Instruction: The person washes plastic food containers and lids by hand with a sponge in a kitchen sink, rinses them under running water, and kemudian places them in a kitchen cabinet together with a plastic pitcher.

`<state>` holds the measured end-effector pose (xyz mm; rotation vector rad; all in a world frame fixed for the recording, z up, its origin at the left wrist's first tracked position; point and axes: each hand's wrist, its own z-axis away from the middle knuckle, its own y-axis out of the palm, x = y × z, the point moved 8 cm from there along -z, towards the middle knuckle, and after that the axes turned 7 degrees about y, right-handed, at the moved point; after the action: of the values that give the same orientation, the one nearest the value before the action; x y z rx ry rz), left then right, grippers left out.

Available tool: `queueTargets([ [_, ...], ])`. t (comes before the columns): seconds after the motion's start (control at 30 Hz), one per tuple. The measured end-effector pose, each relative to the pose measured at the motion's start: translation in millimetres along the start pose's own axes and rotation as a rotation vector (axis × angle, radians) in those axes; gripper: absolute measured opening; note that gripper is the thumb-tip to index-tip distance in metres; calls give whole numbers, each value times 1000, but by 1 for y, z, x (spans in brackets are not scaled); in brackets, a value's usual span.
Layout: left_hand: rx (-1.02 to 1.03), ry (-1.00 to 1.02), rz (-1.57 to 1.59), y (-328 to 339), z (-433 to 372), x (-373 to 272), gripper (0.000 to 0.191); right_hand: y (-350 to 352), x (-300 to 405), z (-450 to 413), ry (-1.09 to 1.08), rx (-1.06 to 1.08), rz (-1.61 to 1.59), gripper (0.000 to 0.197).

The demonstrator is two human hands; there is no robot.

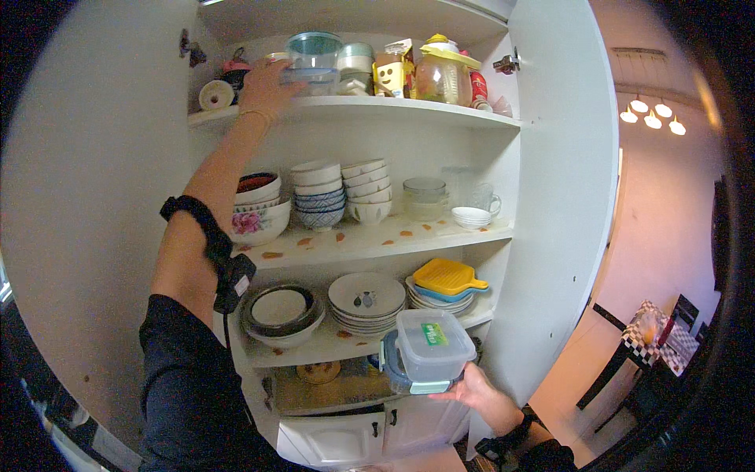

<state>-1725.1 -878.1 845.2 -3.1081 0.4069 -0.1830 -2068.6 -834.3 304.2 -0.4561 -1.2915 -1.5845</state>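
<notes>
My left hand [268, 88] is raised to the top shelf, its fingertips blurred at the left side of a low clear container with a blue rim [318, 81]. A taller clear canister with a teal lid [314, 52] rests above that one. Whether the fingers grip anything there cannot be made out. Low on the right, my right hand [472, 386] supports two stacked food containers from below and the side. The upper one is a translucent plastic box [433, 360] bearing a green label. Beneath it sits a clear container with a dark blue lid and mint clips [401, 380].
Bowl stacks [318, 194] and glass bowls [424, 197] fill the middle shelf [377, 245]. Plates [365, 301] and a yellow ridged dish [448, 276] occupy the lower one. A glass pitcher [443, 76] stands top right. Open cabinet doors [560, 177] flank both sides.
</notes>
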Motion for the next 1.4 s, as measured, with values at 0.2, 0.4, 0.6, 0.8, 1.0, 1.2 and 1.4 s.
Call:
queueTargets([
  [0.2,119,172,83,46,-27,16,48,-6,13,-9,-57,7,71,48],
  [0.4,141,193,194,65,-31,2,43,-6,9,-8,-15,-36,50,48],
  [0.6,253,164,298,80,-35,-8,46,-15,0,-17,13,-21,74,48],
  [0.8,335,197,324,110,-48,-8,41,-16,-10,-19,83,-7,42,48],
  [1.0,374,157,195,122,-51,-14,41,-5,-10,-14,33,-39,103,49],
  [1.2,350,126,85,126,-56,-10,39,-7,-12,-13,45,-18,65,49],
  [1.4,285,-36,129,102,-40,-26,30,-3,-13,-8,67,-52,94,50],
])
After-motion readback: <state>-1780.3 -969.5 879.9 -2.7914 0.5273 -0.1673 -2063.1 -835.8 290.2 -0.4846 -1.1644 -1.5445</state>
